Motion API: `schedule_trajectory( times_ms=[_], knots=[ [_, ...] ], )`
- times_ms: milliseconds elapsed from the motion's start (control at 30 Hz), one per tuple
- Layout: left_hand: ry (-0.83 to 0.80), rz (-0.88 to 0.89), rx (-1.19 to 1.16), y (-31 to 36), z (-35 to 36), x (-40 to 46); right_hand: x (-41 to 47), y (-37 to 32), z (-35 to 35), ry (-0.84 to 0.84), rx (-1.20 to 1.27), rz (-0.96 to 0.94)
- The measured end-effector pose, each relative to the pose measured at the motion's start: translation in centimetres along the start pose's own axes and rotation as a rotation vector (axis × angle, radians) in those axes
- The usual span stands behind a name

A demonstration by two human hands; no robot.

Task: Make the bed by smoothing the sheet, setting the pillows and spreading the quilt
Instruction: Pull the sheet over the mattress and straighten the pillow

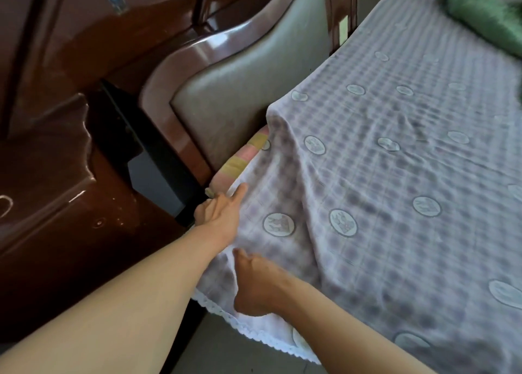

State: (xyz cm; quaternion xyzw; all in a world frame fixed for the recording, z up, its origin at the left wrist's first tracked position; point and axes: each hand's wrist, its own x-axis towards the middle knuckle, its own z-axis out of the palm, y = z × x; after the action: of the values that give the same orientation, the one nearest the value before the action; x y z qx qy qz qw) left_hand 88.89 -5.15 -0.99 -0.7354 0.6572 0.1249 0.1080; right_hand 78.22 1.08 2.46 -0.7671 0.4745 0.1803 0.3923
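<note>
A lilac checked sheet [395, 162] with round motifs and a white lace hem covers the bed and hangs over its near corner. My left hand [220, 212] is at that corner beside the headboard, forefinger stretched along the sheet's edge, the other fingers curled at the edge. My right hand [257, 283] pinches a fold of the hanging sheet lower down. A pink and yellow striped mattress cover [243, 156] shows where the sheet is pulled back. A green quilt or pillow [485, 15] lies at the bed's far side.
A padded beige headboard [240, 91] with a glossy brown wooden frame stands to the left of the bed. A dark brown wooden bedside cabinet [56, 218] sits close at the left. Grey floor [226, 354] shows below the sheet's hem.
</note>
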Motion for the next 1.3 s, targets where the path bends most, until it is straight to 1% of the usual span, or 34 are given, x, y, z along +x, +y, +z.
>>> schedule_trajectory(
  times_ms=[100, 167, 200, 367, 500, 667, 767, 833, 900, 967, 1000, 1033, 1067, 1100, 1167, 1233, 1300],
  knots=[
    [-0.023, 0.014, 0.024, -1.8, -0.3, -0.2, 1.1, -0.4, -0.9, 0.183, 0.001, 0.084],
    [-0.036, 0.016, 0.057, -2.9, -0.5, -0.5, 1.9, -1.0, -1.8, 0.304, -0.034, 0.082],
    [-0.039, 0.009, 0.073, -3.6, -0.7, -0.7, 2.4, -1.3, -2.2, 0.335, -0.058, 0.063],
    [-0.016, -0.037, 0.149, -7.0, -1.1, -0.6, 6.0, -2.6, -3.6, 0.351, -0.175, 0.008],
    [0.031, -0.025, 0.189, -8.1, -0.5, 0.1, 8.5, -3.4, -3.6, 0.324, -0.190, -0.001],
    [0.012, -0.042, 0.103, -8.3, 0.8, 0.9, 9.6, -3.0, -2.6, 0.329, -0.216, 0.006],
    [0.073, 0.016, 0.157, -7.0, 1.5, 1.1, 9.6, -1.6, -2.3, 0.346, -0.253, 0.064],
    [0.090, 0.114, 0.196, -5.7, 2.1, 1.4, 9.6, -0.4, -2.1, 0.348, -0.283, 0.145],
    [-0.020, 0.222, 0.230, -4.6, 2.9, 1.8, 9.3, 1.1, -1.6, 0.341, -0.283, 0.254],
    [-0.231, 0.272, 0.281, -3.6, 3.7, 2.1, 8.9, 3.0, -0.6, 0.284, -0.262, 0.311],
    [-0.320, 0.282, 0.311, -3.2, 4.3, 2.1, 8.5, 3.8, 0.0, 0.242, -0.265, 0.289],
    [-0.372, 0.277, 0.332, -2.9, 4.9, 2.1, 8.2, 4.4, 0.6, 0.209, -0.286, 0.236],
    [-0.384, 0.264, 0.336, -2.5, 5.5, 2.0, 7.8, 4.9, 1.0, 0.194, -0.319, 0.174],
    [-0.369, 0.249, 0.325, -2.0, 6.0, 2.0, 7.4, 5.3, 1.3, 0.201, -0.351, 0.118],
    [-0.266, 0.236, 0.287, -0.7, 6.3, 1.8, 6.7, 6.2, 1.4, 0.267, -0.370, 0.046],
    [-0.094, 0.237, 0.233, 1.2, 5.8, 1.5, 6.1, 7.2, 1.5, 0.369, -0.318, 0.065],
    [0.075, 0.232, 0.155, 3.0, 4.8, 1.1, 5.5, 8.1, 1.7, 0.411, -0.245, 0.145]
  ],
)
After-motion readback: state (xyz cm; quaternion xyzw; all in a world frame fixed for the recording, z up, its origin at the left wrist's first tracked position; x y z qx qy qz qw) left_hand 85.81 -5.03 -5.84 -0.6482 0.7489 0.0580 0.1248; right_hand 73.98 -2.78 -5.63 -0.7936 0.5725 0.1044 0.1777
